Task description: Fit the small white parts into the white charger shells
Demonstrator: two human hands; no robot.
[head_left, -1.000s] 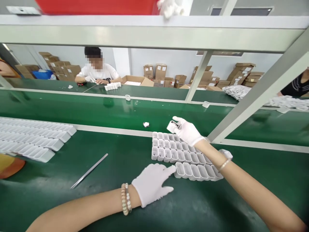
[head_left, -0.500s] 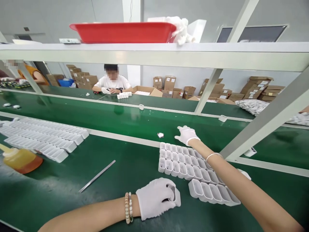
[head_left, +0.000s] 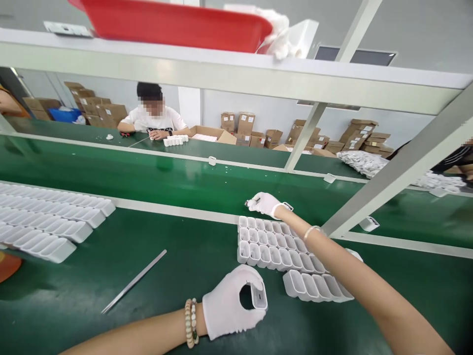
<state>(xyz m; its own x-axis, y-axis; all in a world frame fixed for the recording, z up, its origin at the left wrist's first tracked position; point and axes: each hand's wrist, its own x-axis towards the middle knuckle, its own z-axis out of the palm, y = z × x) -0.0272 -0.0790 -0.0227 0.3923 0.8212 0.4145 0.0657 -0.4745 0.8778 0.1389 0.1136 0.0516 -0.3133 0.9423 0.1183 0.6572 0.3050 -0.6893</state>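
Observation:
My left hand [head_left: 234, 303], in a white glove, grips a small white plastic case [head_left: 259, 297] between thumb and fingers, its hollow side facing up. Farther off, over the green belt, my gloved right hand [head_left: 263, 203] pinches a small dark-and-white piece [head_left: 247, 202] at its fingertips; its exact kind is too small to make out. Below the right hand stand rows of open white cases [head_left: 264, 239], partly covered by my right forearm. A shorter row of larger-looking white cases [head_left: 301, 286] sits nearer me, right of my left hand.
Metal tweezers [head_left: 135, 281] lie on the green table at left. More rows of white cases [head_left: 55, 231] stand beyond them. A slanted metal post [head_left: 369, 177] rises at right, and a shelf [head_left: 221, 71] with a red tray [head_left: 177, 27] crosses above. Opposite sits a co-worker [head_left: 155, 116].
My right hand has moved left along the belt and now pinches the small piece that lay there. My left hand has turned the case slightly. The view has shifted right.

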